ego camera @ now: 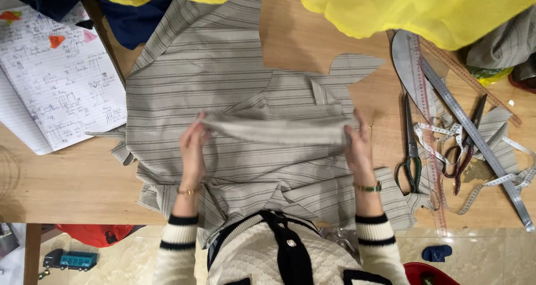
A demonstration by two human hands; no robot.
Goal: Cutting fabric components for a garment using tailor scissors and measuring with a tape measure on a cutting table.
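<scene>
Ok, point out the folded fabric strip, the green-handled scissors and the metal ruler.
folded fabric strip (276,131), head view, middle of the strip between both hands
green-handled scissors (410,170), head view, on the handle loops
metal ruler (474,137), head view, mid-length of the blade

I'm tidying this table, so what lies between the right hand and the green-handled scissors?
In the head view, only striped fabric pieces and bare wooden table lie between the right hand and the scissors.

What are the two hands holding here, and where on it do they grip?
A folded strip of striped grey fabric, stretched between them: the left hand pinches its left end, the right hand its right end, above the cut pieces on the table.
</scene>
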